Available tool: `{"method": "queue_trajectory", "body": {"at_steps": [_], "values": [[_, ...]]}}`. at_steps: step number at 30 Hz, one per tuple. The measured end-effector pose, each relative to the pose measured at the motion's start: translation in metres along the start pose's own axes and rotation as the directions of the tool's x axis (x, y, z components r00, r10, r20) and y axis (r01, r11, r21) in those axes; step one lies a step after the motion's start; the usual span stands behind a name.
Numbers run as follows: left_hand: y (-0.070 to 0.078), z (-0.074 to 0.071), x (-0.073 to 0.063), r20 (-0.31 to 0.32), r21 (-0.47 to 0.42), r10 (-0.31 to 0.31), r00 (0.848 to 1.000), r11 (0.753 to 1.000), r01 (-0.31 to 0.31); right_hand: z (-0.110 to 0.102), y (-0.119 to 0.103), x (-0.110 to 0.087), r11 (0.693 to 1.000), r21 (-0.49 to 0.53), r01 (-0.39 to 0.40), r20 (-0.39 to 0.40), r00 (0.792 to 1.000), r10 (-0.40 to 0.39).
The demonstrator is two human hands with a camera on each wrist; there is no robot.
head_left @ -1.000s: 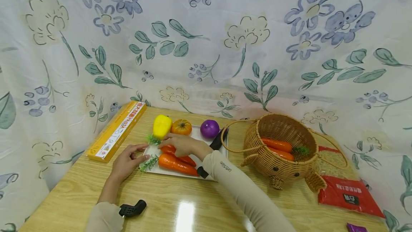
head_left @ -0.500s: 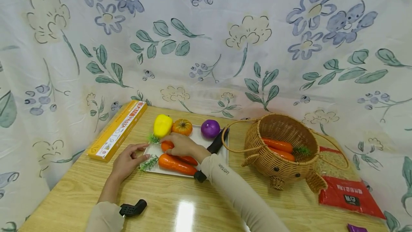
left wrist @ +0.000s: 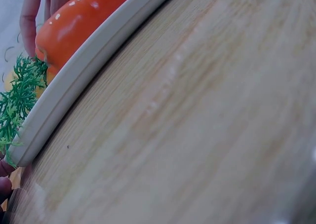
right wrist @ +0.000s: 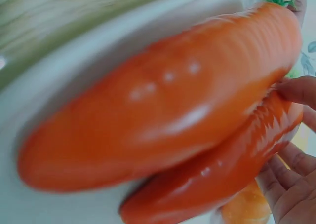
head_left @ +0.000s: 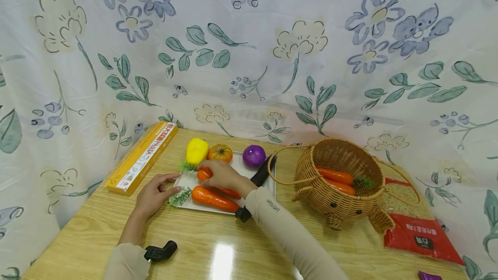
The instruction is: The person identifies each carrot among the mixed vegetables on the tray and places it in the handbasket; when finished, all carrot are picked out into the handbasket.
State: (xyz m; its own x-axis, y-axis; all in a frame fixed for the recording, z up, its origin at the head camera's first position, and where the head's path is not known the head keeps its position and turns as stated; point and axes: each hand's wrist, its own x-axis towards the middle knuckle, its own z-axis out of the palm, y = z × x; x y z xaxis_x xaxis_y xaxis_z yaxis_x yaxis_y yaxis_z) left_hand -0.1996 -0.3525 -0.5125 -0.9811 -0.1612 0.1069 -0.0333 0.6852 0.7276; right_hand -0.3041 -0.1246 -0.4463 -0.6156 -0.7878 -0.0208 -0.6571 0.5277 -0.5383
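Note:
My right hand (head_left: 223,176) grips the far carrot (right wrist: 212,179) near its leafy end, thumb on one side and fingers on the other. Beside it on the white tray (left wrist: 64,88) lies a second carrot (head_left: 214,199), its green leaves (head_left: 180,196) over the tray's left edge. My left hand (head_left: 153,193) rests at that edge, thumb and fingertips touching it with relaxed fingers. Behind the right hand sit a yellow bell pepper (head_left: 197,151), a small orange pumpkin (head_left: 220,153) and a round purple vegetable (head_left: 254,156). A dark eggplant (head_left: 263,172) lies along the tray's right side.
To the right stands a wicker basket (head_left: 311,193) with looped handles, holding carrots (head_left: 336,176). A red bag of pasta (head_left: 420,234) lies beyond it. An orange pasta box (head_left: 142,157) is at left, and a purple packet (head_left: 429,275) at the front right. A floral curtain (head_left: 249,55) hangs behind.
My right hand has shifted slightly right, and the far carrot's leafy end has moved a little back and right with it. My left hand has stayed at the tray's edge.

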Motion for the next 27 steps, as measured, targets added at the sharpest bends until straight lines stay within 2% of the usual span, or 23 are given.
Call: {"method": "queue_trajectory", "body": {"at_steps": [16, 21, 27], "values": [[-0.002, -0.002, 0.000, -0.004, 0.017, 0.007, 1.000, 1.000, -0.007, -0.015, 0.003, -0.014, 0.999, 0.029, -0.040, -0.060, 0.997, 0.042], [-0.003, 0.000, 0.000, -0.011, 0.019, 0.009, 1.000, 1.000, -0.009, -0.017, 0.006, -0.019, 1.000, -0.029, -0.011, -0.077, 0.997, 0.009], [0.000, 0.000, 0.000, -0.013, 0.017, 0.017, 1.000, 1.000, -0.017, -0.020, 0.009, -0.025, 0.996, -0.084, 0.003, -0.041, 0.999, -0.007]]}}
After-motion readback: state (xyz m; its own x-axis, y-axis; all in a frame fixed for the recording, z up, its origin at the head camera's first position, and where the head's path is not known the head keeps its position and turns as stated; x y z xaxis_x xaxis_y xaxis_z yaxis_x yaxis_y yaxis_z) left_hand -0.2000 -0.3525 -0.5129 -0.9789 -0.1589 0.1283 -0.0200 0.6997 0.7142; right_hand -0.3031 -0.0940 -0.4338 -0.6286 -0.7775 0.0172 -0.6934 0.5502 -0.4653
